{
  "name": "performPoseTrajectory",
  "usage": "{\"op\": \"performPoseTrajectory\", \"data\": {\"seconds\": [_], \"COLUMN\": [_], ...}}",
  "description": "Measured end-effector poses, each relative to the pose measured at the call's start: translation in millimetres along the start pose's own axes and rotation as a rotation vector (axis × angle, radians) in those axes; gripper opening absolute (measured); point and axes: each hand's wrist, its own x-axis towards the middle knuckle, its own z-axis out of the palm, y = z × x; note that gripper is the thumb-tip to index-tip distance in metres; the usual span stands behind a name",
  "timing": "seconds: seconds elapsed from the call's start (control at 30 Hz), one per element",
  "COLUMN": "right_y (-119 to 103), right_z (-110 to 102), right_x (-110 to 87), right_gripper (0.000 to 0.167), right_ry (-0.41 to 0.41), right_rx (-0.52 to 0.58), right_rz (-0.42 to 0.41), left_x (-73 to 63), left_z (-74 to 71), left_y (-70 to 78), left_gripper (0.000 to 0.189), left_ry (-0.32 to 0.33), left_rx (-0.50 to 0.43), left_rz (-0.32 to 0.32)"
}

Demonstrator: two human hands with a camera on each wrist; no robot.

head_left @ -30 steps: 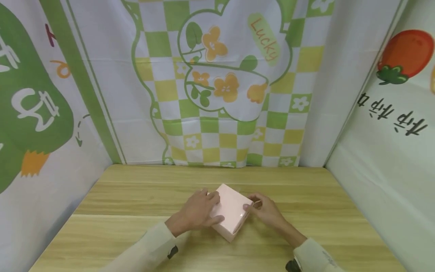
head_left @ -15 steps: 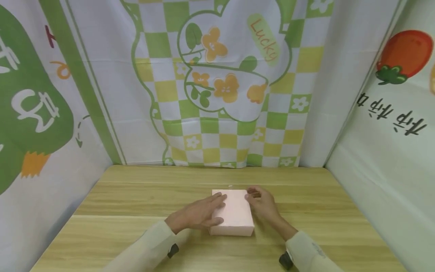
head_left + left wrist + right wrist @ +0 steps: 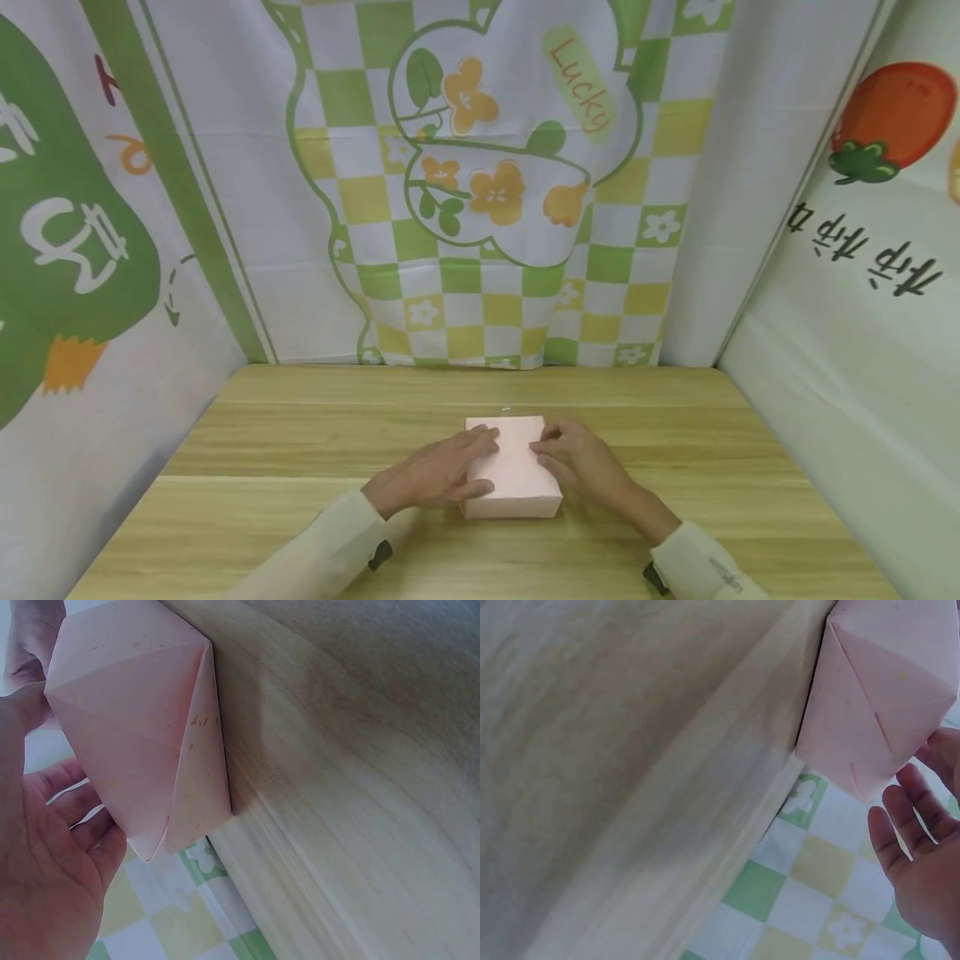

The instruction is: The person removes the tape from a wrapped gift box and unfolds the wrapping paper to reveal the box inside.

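Observation:
A pale pink paper box (image 3: 519, 477) with folded side flaps sits square-on near the middle of the wooden table. My left hand (image 3: 438, 471) rests on its left side, fingers extended over the top and thumb near the front corner. On the opposite side, my right hand (image 3: 588, 467) touches the top near the right edge with thumb and index fingertips close together. In the right wrist view, the other fingers of that hand (image 3: 930, 855) are loosely extended beside the box (image 3: 889, 690). Creased folds show on the box's side (image 3: 127, 727) in the left wrist view.
The wooden table (image 3: 315, 442) ends at a checked green-and-yellow curtain (image 3: 480, 308). Printed cloth walls stand left (image 3: 217, 333) and right (image 3: 825, 350). A tiny pale strip (image 3: 506, 409) lies just behind the box.
The box has turned from a corner-forward position to square with its front edge toward me. My left hand has flattened on it; my right hand has shifted onto its top right edge.

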Motion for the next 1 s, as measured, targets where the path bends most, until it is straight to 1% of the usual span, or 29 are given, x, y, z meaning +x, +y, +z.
{"op": "performPoseTrajectory", "data": {"seconds": [0.07,0.13,0.2,0.27,0.33,0.37,0.43,0.5,0.53,0.6,0.7,0.8,0.87,0.93,1.0], "right_y": [-0.9,-2.8,-5.1,-6.6,-6.1,-5.1,-2.9,-0.5,0.8,4.1,9.3,13.6,14.8,15.1,15.3], "right_z": [-1.0,-2.0,-3.2,-4.9,-5.8,-5.7,-5.5,-4.3,-3.6,-1.9,0.0,1.2,1.5,2.1,3.3], "right_x": [0.8,3.1,7.5,12.8,18.1,20.1,21.9,21.1,19.9,16.6,11.6,8.8,8.6,9.5,10.9], "right_gripper": [0.014,0.009,0.005,0.005,0.007,0.007,0.007,0.007,0.008,0.009,0.004,0.013,0.014,0.007,0.006], "right_ry": [0.018,0.022,-0.009,-0.066,-0.119,-0.141,-0.166,-0.175,-0.177,-0.189,-0.188,-0.171,-0.152,-0.135,-0.123], "right_rx": [-0.016,0.0,0.048,0.099,0.122,0.113,0.074,0.043,0.053,0.122,0.301,0.42,0.457,0.465,0.453], "right_rz": [-0.045,-0.046,0.013,0.089,0.13,0.128,0.074,0.022,0.011,0.019,0.085,0.132,0.144,0.143,0.114], "left_x": [-0.1,0.0,0.1,0.1,0.1,0.0,0.2,0.4,0.4,0.8,-0.1,-0.8,-1.0,-0.8,-0.7], "left_z": [-0.5,-0.8,-0.8,-1.1,-1.3,-1.5,-1.5,-1.2,-1.0,-0.2,0.1,0.3,0.4,0.6,0.4], "left_y": [0.9,1.7,1.9,1.8,1.6,1.5,1.4,1.3,1.2,0.9,0.9,0.6,0.2,-0.1,-0.1], "left_gripper": [0.058,0.058,0.057,0.058,0.059,0.059,0.061,0.062,0.062,0.062,0.061,0.06,0.06,0.06,0.061], "left_ry": [-0.001,-0.002,-0.003,-0.004,-0.009,-0.012,-0.018,-0.024,-0.026,-0.028,-0.029,-0.024,-0.022,-0.021,-0.022], "left_rx": [0.002,0.005,0.007,0.009,0.012,0.011,0.015,0.018,0.018,0.024,0.023,0.018,0.018,0.017,0.016], "left_rz": [0.0,0.002,0.004,0.004,0.003,0.001,-0.001,-0.004,-0.006,-0.007,-0.011,-0.01,-0.007,-0.006,-0.009]}}
